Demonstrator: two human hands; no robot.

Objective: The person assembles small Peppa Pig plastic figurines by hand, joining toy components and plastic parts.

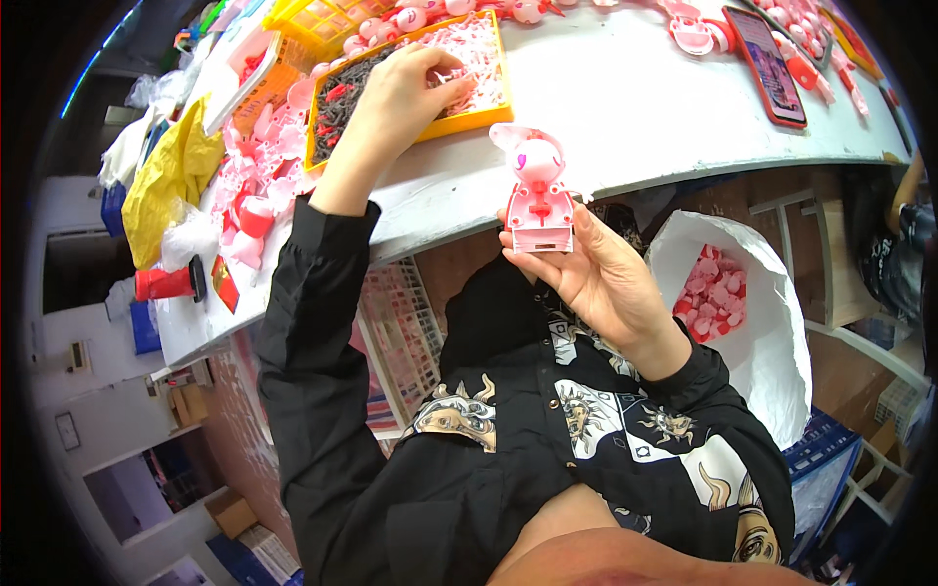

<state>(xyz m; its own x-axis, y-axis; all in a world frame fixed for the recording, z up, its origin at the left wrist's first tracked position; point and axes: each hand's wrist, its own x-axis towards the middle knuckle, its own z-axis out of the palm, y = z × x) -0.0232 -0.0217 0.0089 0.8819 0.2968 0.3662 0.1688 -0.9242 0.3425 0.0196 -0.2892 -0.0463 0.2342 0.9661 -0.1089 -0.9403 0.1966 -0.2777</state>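
Head view: looking down on a white table [625,107], stretching across the upper part and bending along the near edge. Wearing a black patterned shirt [518,420], reaching forward with both long sleeves. Seeing a white sack [772,342] standing open at the right, below the table edge, containing a heap of pink and red pieces [710,293]. Finding a yellow tray [459,124] lying on the table ahead to the left, with a yellow basket [313,20] sitting just behind. Noticing a loose pile of pink parts [256,215] spreading left of the tray, and a phone [767,68] with a red edge lying face up toward the right. Reaching over the tray with the left hand [405,93], curling fingers and thumb down toward the contents; being unable to tell about anything caught between the fingertips. Gripping a pink toy [539,200] in the right hand [616,283], closing thumb and fingers around the lower part, holding it upright by the near table edge, showing a white head [535,161] with purple marks above a pink body. Seeing, inside the tray, dark strips [342,109] crowding the left part and tiny pink-and-white bits [484,54] filling the right, near the left fingertips.
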